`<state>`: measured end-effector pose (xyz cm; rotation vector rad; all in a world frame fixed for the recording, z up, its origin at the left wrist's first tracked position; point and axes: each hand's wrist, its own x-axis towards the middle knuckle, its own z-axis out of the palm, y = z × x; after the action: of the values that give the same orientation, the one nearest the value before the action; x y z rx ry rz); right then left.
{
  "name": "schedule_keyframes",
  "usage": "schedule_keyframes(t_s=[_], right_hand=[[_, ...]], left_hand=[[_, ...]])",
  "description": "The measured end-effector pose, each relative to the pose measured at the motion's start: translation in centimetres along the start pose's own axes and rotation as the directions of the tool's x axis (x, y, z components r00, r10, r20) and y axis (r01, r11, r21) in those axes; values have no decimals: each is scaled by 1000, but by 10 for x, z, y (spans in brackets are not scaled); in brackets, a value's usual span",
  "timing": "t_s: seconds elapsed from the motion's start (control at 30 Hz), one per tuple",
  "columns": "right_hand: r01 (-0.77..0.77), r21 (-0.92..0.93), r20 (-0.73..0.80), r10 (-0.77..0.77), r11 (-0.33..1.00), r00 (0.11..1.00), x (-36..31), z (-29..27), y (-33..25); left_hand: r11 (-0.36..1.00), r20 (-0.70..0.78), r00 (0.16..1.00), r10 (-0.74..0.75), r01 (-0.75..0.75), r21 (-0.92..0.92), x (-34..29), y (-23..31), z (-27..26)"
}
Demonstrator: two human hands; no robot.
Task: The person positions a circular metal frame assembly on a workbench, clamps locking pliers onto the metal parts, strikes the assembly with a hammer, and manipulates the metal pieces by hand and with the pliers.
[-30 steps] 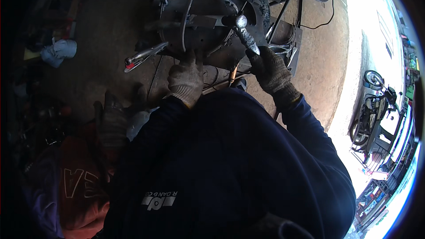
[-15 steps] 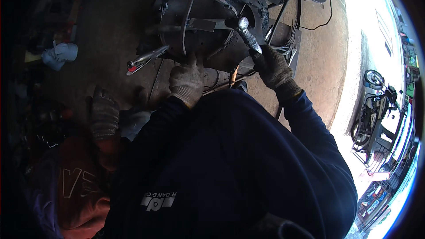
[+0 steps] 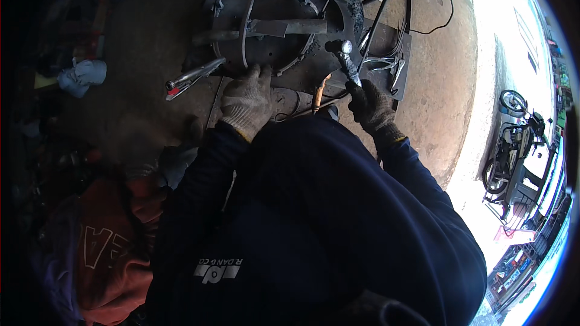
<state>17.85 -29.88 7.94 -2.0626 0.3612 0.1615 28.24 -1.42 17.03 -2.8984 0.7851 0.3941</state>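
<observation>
Gripping a hammer (image 3: 345,60), the right hand (image 3: 370,104) in its dark glove is closing its fingers tight around the lower end of the handle. The hammer's long line is running up and a little to the left from that hand, so its shiny round head (image 3: 345,46) is sitting just above the hand, close over the dark round metal frame (image 3: 272,24) lying on the concrete floor (image 3: 435,84). The frame is lying straight ahead of the person, with curved strips and a flat metal bar (image 3: 290,26) crossing its middle. The head is hanging near the right edge of the frame, just right of the end of that bar, but whether it is touching the metal is too hard to tell. The left hand (image 3: 246,99), in a pale knit glove, is pressing down on the near edge of the frame, its fingers spread and bent over the rim, holding nothing else. So the left hand is the one closer to the frame, and the right hand is staying a bit back, with the hammer reaching the rest of the way. Locking pliers with red grips (image 3: 193,77) are lying on the floor just left of the left hand. A person in a red top (image 3: 109,253) is crouching at the lower left.
</observation>
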Motion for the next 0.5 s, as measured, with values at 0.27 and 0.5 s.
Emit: schedule_keyframes(t_s=[0.27,0.5], right_hand=[[-61,53,57,58,997,997,-3,-7,-3],[-15,69,56,11,997,998,-9,-5,18]], left_hand=[[974,-235,972,6,-59,-220,26,15,7],[939,-290,955,-62,-42,-340,48,25,19]])
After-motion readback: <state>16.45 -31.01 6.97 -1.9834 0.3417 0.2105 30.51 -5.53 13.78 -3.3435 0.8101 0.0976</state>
